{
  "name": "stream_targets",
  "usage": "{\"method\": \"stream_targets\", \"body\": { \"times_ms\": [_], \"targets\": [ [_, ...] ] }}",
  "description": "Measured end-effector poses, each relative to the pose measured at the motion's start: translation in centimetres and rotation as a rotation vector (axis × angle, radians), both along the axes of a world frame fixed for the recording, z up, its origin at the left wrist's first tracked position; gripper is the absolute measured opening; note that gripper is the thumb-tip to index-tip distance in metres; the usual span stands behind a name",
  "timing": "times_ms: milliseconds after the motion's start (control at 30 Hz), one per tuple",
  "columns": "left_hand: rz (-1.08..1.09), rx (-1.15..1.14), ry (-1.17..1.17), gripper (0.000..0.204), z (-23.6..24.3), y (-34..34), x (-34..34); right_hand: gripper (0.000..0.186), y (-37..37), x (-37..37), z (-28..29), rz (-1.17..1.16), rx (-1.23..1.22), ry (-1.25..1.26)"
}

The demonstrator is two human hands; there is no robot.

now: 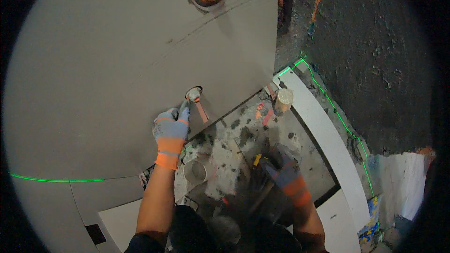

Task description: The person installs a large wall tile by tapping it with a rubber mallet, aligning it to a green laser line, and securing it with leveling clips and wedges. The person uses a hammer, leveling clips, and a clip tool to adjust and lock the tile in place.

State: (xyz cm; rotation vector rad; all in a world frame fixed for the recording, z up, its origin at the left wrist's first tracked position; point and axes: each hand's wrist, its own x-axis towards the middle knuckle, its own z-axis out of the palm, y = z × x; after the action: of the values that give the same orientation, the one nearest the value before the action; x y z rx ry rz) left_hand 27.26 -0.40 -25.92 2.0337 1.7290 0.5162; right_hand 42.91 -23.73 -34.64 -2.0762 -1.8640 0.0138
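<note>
While the half-spread left hand points at the hole, the right hand's grip is unclear.

On my feed I read the left glove as matt cloth, the upper-left panel smooth, the upper-right dark surface rough.

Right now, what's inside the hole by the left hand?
Inside the hole sits a pale lump, a reddish strip extending below it. The lump covers most of the hole; anything deeper can't be seen.
</note>
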Motion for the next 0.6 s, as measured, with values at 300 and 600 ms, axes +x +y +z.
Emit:
{"method": "stream_targets", "body": {
  "times_ms": [300,600],
  "targets": [
    [0.068,-0.010,-0.234,0.032,-0.7,-0.2,0.8,0.040,-0.2,-1.5,-1.6,-0.218,-0.130,0.479],
    [0.048,0.054,-0.297,0.031,-1.0,-0.2,1.0,0.045,-0.2,-1.6,-1.9,-0.279,-0.178,0.656]
  ]
}}
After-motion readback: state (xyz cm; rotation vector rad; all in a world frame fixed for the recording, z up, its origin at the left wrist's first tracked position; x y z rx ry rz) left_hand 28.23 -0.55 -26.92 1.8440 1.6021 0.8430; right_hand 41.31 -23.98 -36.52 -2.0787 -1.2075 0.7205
